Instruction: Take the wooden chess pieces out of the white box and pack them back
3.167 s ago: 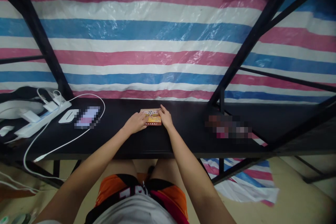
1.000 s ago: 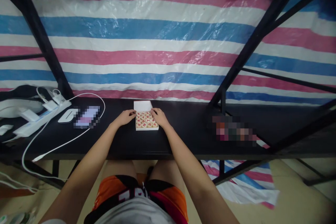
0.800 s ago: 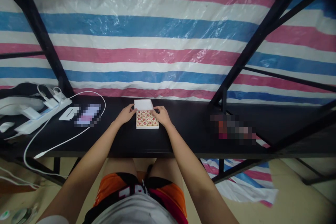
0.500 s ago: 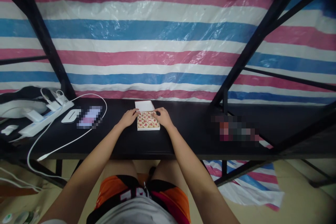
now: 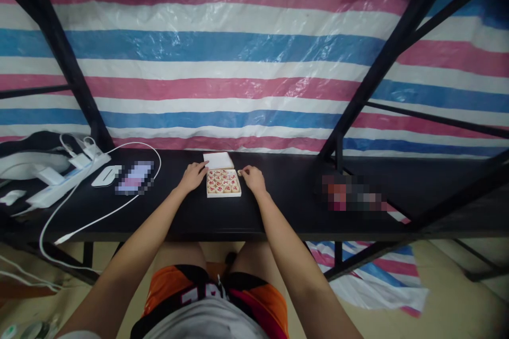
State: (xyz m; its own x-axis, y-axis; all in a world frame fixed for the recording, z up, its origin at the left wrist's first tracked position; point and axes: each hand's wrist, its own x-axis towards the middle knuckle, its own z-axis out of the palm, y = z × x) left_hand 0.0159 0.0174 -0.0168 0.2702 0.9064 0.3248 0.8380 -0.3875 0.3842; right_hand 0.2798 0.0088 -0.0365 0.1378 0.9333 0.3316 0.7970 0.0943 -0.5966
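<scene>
Box of chess pieces (image 5: 224,195): shallow, pale, open-topped and square, it stands flat on a black table (image 5: 286,198), between the person's two hands.

- Contents: round pale pieces (image 5: 222,183) with red marks, packed flat in tidy rows.
- Lid (image 5: 218,160): white, lying flat directly behind the box and touching its far edge.
- Left hand (image 5: 193,176): at the box's left side, fingers loosely spread, tips against the far left corner and clamped on nothing.
- Right hand (image 5: 253,180): just right of the box, thumb and forefinger pinched together on a pale disc (image 5: 239,172) just off the far right corner. It is probably one of the pieces, though too small to be sure.
- Well left of the box: a white mouse (image 5: 104,175), a white power strip (image 5: 67,177) and a white cable (image 5: 99,217).

Handling, as judged:
- The box looks light and fairly stiff, likely card or thin wood, and would slide easily on the smooth tabletop.
- A steadying touch on one side wall seems wise while a piece is lifted.
- The pieces look hard, smooth and small, sturdy rather than fragile.
- Packed edge to edge, they offer little finger room, so a fingertip pinch across the rim of an outer-row piece is the easiest hold.
- To move the whole box, grip opposite walls and keep it level, or the loose pieces would spill.
</scene>
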